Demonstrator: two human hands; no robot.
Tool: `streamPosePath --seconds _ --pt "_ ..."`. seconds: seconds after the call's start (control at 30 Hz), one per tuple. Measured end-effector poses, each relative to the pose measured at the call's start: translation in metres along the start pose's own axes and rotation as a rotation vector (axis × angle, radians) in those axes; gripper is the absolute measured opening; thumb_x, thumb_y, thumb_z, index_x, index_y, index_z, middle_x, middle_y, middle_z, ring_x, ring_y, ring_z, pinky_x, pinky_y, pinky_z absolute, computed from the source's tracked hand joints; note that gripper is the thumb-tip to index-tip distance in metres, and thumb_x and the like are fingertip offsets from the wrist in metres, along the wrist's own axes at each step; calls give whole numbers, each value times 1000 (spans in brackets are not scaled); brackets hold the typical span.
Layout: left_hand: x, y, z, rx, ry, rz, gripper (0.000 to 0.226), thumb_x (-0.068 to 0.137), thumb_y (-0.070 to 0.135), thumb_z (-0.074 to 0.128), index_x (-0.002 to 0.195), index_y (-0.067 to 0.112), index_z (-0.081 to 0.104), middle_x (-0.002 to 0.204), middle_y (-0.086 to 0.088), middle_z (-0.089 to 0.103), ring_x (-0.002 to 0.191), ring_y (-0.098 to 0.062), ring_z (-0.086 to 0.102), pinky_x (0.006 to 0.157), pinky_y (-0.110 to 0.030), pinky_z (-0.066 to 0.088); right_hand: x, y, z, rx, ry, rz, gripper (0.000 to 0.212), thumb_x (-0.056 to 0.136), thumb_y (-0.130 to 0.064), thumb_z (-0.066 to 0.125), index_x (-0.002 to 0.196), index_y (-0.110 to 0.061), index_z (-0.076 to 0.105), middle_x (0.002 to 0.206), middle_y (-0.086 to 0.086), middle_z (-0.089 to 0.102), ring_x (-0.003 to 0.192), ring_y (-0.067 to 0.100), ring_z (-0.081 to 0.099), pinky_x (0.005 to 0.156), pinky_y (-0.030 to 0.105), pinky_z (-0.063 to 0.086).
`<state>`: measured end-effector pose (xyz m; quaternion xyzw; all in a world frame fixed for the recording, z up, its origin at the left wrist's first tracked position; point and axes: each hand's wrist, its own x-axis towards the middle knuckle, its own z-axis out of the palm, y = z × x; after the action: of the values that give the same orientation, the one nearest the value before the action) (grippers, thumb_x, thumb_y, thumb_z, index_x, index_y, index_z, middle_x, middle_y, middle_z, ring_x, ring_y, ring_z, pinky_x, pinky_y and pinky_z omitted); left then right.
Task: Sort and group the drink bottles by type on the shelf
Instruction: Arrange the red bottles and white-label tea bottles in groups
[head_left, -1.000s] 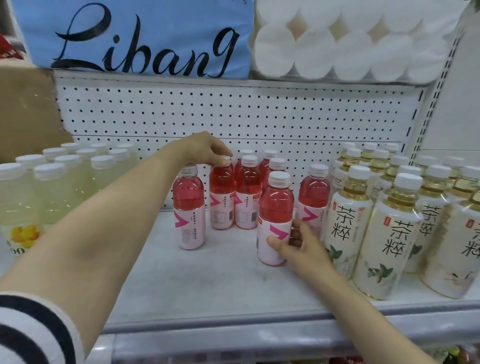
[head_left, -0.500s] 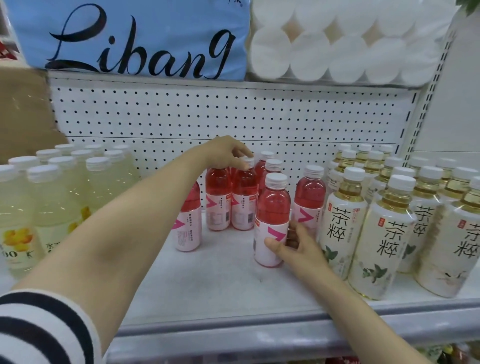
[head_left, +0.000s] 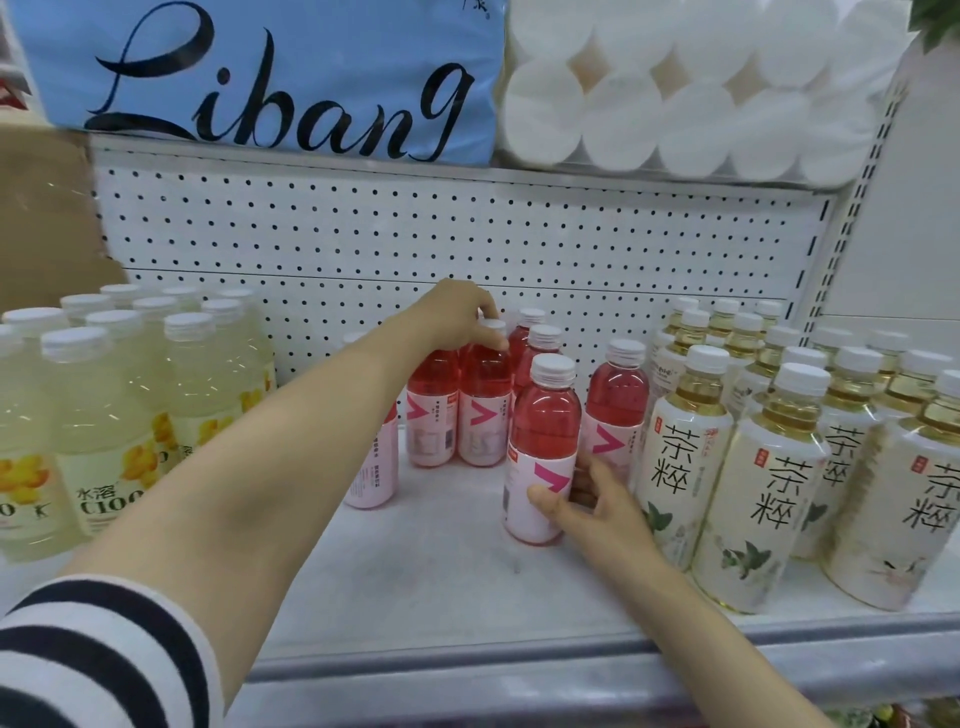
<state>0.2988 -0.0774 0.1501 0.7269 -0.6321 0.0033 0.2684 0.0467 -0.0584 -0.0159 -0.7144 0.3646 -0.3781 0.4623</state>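
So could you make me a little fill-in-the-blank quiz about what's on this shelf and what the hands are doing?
1. The right hand holds the front bottle, whose drink is ____ in colour.
2. The left hand grips the ____ of a pink bottle further back.
3. The tea bottles stand to the ____ of the pink ones.
4. All the bottle caps are ____ in colour.

Missing words: pink; cap; right; white
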Motion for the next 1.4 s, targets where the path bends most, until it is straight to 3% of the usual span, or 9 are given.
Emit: streamPosePath --seconds 0.17,0.4,0.53,0.63,0.8,0.9,1.07,1.23,1.4 --pt "0 -1 1 1 16 -4 46 76 46 86 111 22 70 88 12 52 81 -9 51 66 -26 37 -1 -1 0 -11 2 -5 65 82 -36 83 139 -27 54 121 -13 68 111 2 63 101 31 52" --pt "-1 6 -2 -178 -45 70 58 82 47 80 136 32 62 131 5 62 123 -14 54 95 -28 36 -9 -12 -9 -41 -110 3 51 77 -42 88 119 -36 58 112 -14 72 106 4 66 101 36 55" --pt "3 22 -4 -224 -169 126 51 88 40 77 136 34 62 125 8 67 112 -10 62 80 -15 43 -27 -22 -8 -118 -225 -31 50 75 -45 88 113 -35 59 109 -18 73 101 -3 66 93 22 54" --pt "8 32 0 -227 -233 141 48 87 38 78 133 33 65 121 8 69 112 -10 63 81 -20 49 -43 -26 -7 -132 -243 -56 47 76 -42 88 112 -36 58 109 -22 72 102 -5 66 90 18 52" --pt "16 36 14 -118 -208 174 44 85 39 80 127 34 68 122 5 68 111 -14 63 100 -34 47 -69 -18 -14 -100 -68 -101 62 61 -65 83 112 -36 62 106 -22 73 99 0 68 87 24 56" --pt "17 37 18 -112 -191 168 45 85 37 80 127 30 67 120 4 68 107 -16 64 94 -31 48 -76 -13 -23 -147 62 -114 51 69 -55 87 111 -40 61 105 -30 71 98 -6 68 84 18 55" --pt "20 38 28 -66 -71 128 47 78 44 85 118 26 69 115 1 67 102 -17 62 81 -28 43 -65 -8 -34 -132 133 -92 45 79 -34 86 112 -45 57 106 -22 73 97 -7 67 92 25 58" --pt "21 39 35 -31 6 111 48 76 51 84 113 24 68 111 0 63 101 -18 57 83 -31 42 -56 0 -38 -66 120 -94 53 82 -30 85 126 -42 58 118 -18 72 108 -1 68 99 31 56" --pt "18 34 34 -56 -57 141 53 84 47 78 131 27 65 125 -1 62 115 -17 55 90 -27 36 -57 2 -38 -16 120 -98 57 83 -28 85 133 -36 60 120 -19 72 112 0 67 101 30 55"
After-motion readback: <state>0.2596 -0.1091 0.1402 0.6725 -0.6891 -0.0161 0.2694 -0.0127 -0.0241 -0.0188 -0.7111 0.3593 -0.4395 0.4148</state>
